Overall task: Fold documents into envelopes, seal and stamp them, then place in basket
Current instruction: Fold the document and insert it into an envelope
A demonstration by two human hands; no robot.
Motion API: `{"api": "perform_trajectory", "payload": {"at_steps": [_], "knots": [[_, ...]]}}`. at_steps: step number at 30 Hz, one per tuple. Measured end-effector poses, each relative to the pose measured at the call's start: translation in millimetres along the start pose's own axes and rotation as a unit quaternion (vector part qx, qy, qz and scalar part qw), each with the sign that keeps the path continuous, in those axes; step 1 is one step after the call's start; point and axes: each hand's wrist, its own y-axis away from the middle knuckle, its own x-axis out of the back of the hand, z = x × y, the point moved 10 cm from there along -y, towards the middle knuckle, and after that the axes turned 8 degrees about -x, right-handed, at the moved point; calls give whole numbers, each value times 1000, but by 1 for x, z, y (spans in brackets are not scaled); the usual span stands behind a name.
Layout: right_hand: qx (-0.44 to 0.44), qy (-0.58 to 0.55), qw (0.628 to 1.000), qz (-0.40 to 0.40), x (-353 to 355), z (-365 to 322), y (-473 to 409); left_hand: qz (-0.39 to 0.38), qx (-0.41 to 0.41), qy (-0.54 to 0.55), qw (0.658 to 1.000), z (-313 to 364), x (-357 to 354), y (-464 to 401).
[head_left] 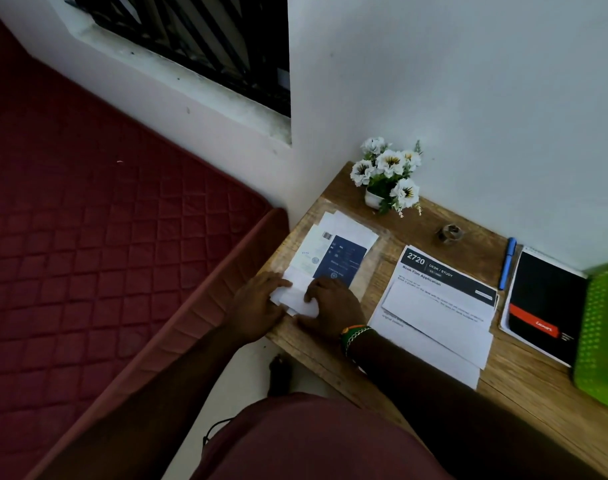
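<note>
pressing flat on folded white paper (297,299) at the desk's (524,382) left edge, left hand (257,308) and right hand (333,303) grips released.

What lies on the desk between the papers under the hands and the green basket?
The printed sheet with an envelope on it and the black notebook lie between the papers and the green basket; all flat.
</note>
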Motion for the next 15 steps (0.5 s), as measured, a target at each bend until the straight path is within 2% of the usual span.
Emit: {"api": "perform_trajectory", "payload": {"at_steps": [8, 12, 15], "knots": [[-12, -19, 999, 40, 17, -7, 0, 4, 40, 38, 998, 7, 5, 1], [-50, -78, 996, 16, 25, -3, -3, 27, 75, 140, 987, 23, 14, -1], [-57, -152, 987, -9, 29, -7, -2, 43, 115, 158, 980, 26, 14, 1]]}}
